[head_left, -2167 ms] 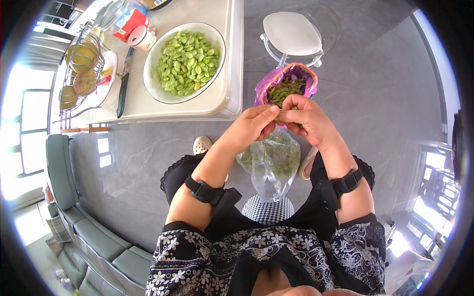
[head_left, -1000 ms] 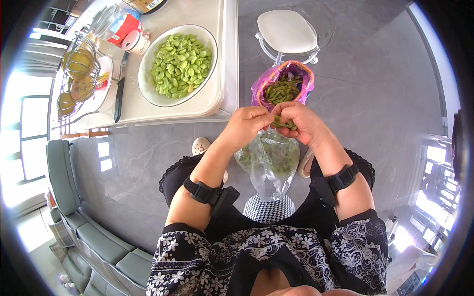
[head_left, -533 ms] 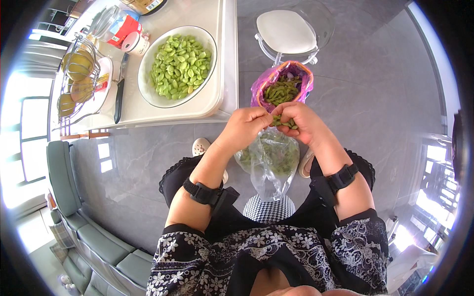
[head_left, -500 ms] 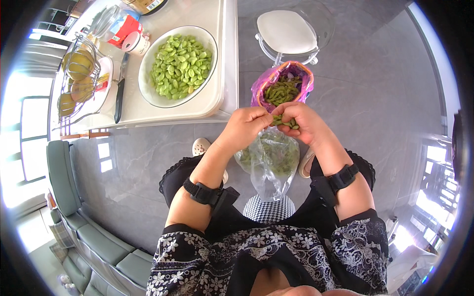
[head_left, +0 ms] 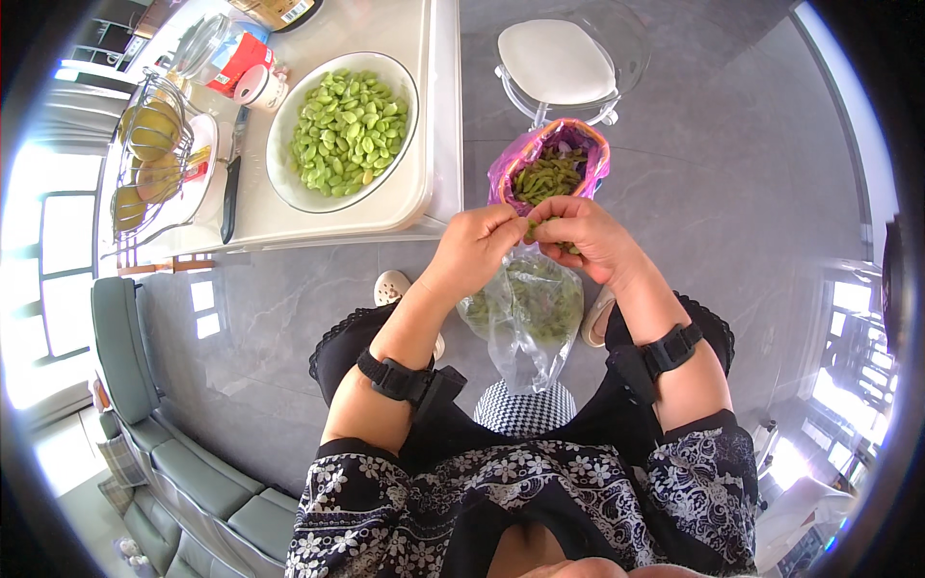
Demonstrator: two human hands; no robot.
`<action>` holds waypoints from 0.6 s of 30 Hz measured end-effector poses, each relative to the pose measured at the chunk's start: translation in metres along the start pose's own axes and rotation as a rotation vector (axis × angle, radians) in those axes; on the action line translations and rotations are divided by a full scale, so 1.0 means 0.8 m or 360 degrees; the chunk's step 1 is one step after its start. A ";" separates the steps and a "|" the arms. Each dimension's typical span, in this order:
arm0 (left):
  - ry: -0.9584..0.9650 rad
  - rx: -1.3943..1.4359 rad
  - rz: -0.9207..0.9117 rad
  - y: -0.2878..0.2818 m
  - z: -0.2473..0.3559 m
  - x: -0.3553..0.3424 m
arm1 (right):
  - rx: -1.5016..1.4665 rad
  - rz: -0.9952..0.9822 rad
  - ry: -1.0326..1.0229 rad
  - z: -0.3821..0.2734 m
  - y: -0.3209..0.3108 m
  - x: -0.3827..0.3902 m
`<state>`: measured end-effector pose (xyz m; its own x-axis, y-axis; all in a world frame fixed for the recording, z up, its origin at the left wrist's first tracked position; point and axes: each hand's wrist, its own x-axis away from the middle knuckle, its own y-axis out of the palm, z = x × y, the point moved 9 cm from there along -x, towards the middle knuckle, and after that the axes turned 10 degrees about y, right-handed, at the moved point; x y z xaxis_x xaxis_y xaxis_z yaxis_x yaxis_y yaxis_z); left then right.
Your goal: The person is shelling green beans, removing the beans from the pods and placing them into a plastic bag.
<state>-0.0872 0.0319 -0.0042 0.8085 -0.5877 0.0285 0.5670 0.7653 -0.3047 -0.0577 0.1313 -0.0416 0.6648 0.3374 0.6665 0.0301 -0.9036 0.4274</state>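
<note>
My left hand (head_left: pixel 477 248) and my right hand (head_left: pixel 590 237) meet in front of me, fingertips almost touching. Both are closed around a green soybean pod (head_left: pixel 531 227), pinched between them. More green pods (head_left: pixel 570 249) are tucked in the curled fingers of my right hand. Just beyond the hands stands an open purple plastic bag (head_left: pixel 500 183) with darker green pods (head_left: pixel 549 177) inside. Below my hands hangs or rests a clear plastic bag (head_left: pixel 525 332) with greenish contents. On the table to the left, a white bowl (head_left: pixel 279 178) holds many light green shelled beans (head_left: pixel 349 133).
The cream table (head_left: pixel 400 214) fills the upper left, its corner near my left hand. On it are a knife (head_left: pixel 231 197), a wire fruit basket (head_left: pixel 145 217), a small cup (head_left: pixel 258 89) and a glass jar (head_left: pixel 205 53). A white-seated chair (head_left: pixel 557 63) stands beyond the purple bag.
My right fingers have shifted slightly over the pod, covering more of the pods in that hand. My left hand stays nearly in place. The view has moved slightly.
</note>
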 end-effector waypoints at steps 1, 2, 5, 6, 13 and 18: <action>0.0002 -0.0014 0.0014 -0.001 0.001 0.000 | -0.0001 -0.0001 -0.0001 0.000 0.000 -0.001; 0.0002 -0.0016 0.0014 0.000 0.000 0.000 | -0.0020 0.0031 0.0027 0.002 -0.002 -0.002; 0.0168 -0.0139 0.0058 0.004 0.005 -0.001 | -0.0023 0.0096 0.0079 0.008 -0.009 -0.005; 0.0205 -0.0198 0.0071 0.005 0.005 -0.002 | -0.0005 0.0126 0.0103 0.010 -0.012 -0.006; 0.0121 -0.0137 0.0101 0.002 -0.006 -0.006 | -0.0145 0.0204 0.0071 0.010 -0.031 -0.009; -0.0091 -0.0079 0.0114 0.005 -0.022 -0.015 | -0.0521 0.0508 -0.0090 0.010 -0.077 -0.004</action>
<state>-0.0974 0.0375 -0.0229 0.8551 -0.5151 0.0588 0.5002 0.7900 -0.3545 -0.0557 0.1839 -0.0751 0.6426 0.0325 0.7655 -0.4142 -0.8258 0.3828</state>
